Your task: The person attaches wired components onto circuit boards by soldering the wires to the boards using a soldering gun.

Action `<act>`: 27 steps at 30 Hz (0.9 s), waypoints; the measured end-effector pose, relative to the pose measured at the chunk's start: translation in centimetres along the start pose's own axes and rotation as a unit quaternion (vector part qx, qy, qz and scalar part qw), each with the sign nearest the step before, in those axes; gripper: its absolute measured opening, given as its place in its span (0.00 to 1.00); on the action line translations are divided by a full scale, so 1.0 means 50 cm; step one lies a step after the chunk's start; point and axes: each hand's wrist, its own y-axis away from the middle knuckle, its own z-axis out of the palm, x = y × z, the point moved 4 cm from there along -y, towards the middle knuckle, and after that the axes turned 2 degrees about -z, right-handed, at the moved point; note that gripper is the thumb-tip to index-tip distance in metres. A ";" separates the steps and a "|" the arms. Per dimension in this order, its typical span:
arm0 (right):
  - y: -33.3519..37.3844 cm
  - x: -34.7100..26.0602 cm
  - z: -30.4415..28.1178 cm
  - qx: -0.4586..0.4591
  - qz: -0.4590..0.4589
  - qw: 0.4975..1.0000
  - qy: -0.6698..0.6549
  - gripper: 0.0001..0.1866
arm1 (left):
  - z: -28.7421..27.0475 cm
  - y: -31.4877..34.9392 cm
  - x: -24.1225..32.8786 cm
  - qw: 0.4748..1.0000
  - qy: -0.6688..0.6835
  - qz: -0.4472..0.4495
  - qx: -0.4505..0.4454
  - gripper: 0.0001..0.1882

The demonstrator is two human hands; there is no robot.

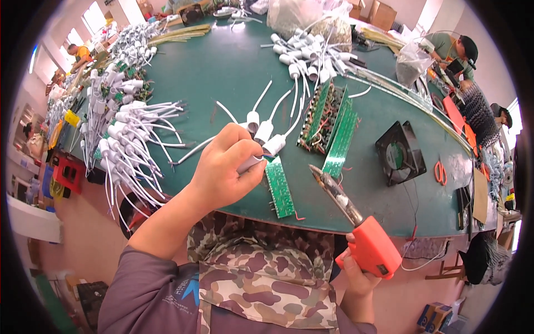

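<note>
My left hand [225, 167] is closed around a white plastic cylinder [248, 164] above the table. Wires show at its mouth, close to the top end of a green circuit board [280, 189]; whether they are joined to the board I cannot tell. Just beyond the fingers lie more white cylinders [263, 131] with white cables. My right hand [359, 275] grips a red soldering gun [371, 249] by its handle. Its metal tip points up and left, to the right of the board and apart from it.
Bundles of circuit boards [320, 118] lie past the soldering tip. A black fan [399, 153] and orange-handled scissors [440, 173] are at the right. Heaps of white cabled cylinders [119, 136] cover the left side, with another pile [311, 55] at the back. Other people work farther off.
</note>
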 end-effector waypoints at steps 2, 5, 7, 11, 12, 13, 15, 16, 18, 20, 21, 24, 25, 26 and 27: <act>-0.005 -0.001 0.006 -0.015 -0.020 1.000 0.010 0.25 | 0.013 0.023 -0.009 1.000 -0.004 0.007 -0.020 0.10; -0.004 0.006 0.017 -0.022 -0.010 1.000 0.014 0.26 | 0.030 0.052 -0.019 1.000 0.001 -0.016 -0.019 0.09; -0.003 0.004 0.022 -0.019 -0.004 1.000 0.013 0.27 | 0.037 0.071 -0.026 0.999 0.001 -0.030 -0.017 0.09; -0.023 -0.005 0.047 -0.003 0.028 1.000 0.012 0.19 | 0.058 0.100 -0.043 0.999 -0.010 -0.036 -0.035 0.08; -0.028 -0.006 0.052 0.034 0.060 0.998 0.007 0.12 | 0.063 0.105 -0.048 0.998 -0.011 -0.042 -0.041 0.08; -0.030 -0.004 0.053 0.033 0.064 0.997 0.008 0.12 | 0.065 0.107 -0.052 0.998 -0.010 -0.045 -0.042 0.08; -0.032 0.004 0.053 0.020 0.092 0.994 0.050 0.10 | 0.069 0.107 -0.056 0.998 -0.044 -0.024 -0.031 0.09; -0.033 0.008 0.052 0.019 0.096 0.994 0.051 0.10 | 0.071 0.105 -0.058 0.998 -0.042 -0.027 -0.033 0.09; -0.035 0.014 0.051 -0.002 0.097 0.988 0.116 0.10 | 0.073 0.099 -0.057 0.998 -0.065 -0.004 -0.020 0.10; -0.039 0.018 0.051 -0.006 0.092 0.986 0.135 0.10 | 0.082 0.090 -0.061 0.997 -0.071 0.015 -0.010 0.10; -0.041 0.019 0.052 -0.010 0.084 0.985 0.152 0.10 | 0.083 0.087 -0.061 0.996 -0.079 0.038 0.002 0.10; -0.040 0.030 0.051 -0.033 0.096 0.984 0.147 0.09 | 0.096 0.089 -0.070 0.993 -0.110 0.038 -0.018 0.10; -0.041 0.031 0.053 -0.033 0.098 0.984 0.146 0.09 | 0.097 0.091 -0.071 0.993 -0.110 0.037 -0.020 0.10; -0.042 0.032 0.056 -0.025 0.107 0.985 0.132 0.09 | 0.099 0.093 -0.071 0.992 -0.117 0.038 -0.032 0.10; -0.042 0.034 0.057 -0.017 0.117 0.986 0.118 0.10 | 0.102 0.095 -0.072 0.991 -0.124 0.039 -0.045 0.10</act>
